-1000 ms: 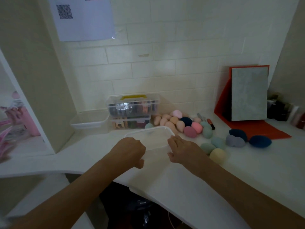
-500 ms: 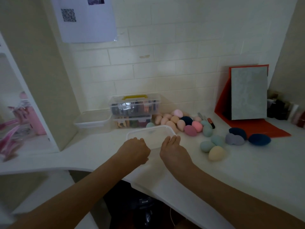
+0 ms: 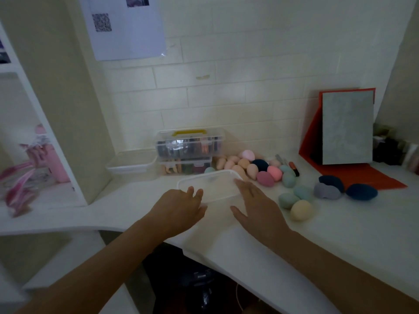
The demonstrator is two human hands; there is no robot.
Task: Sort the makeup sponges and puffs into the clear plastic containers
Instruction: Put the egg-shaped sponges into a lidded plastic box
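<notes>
Clear container (image 3: 210,189): it sits on the white counter (image 3: 340,245) and looks empty. It seems barely moved against the things behind it over the last second.

Left hand (image 3: 181,207): a second ago it was curled like a fist at the container's near left edge. Now the fingers (image 3: 190,191) are loose and stretched out, tips at the near rim, gripping nothing.

Right hand (image 3: 256,205): flat and open as before, thumb splayed, fingers straight. Its tips are at the container's right corner, and it holds nothing.

Sponge pile (image 3: 249,166): pink, peach and dark sponges lie just behind and right of the container, none inside it.

Loose sponges: teal ones and a yellow sponge (image 3: 301,209) lie to the container's right. A grey puff (image 3: 326,191) and a dark blue sponge (image 3: 361,191) lie farther right.

Second container (image 3: 131,160): behind and left of the first, also apparently empty.

Meaning: the grip has let go, so the container is probably placed. Sorting itself has not started, and the nearest pieces are on the right hand's side.
</notes>
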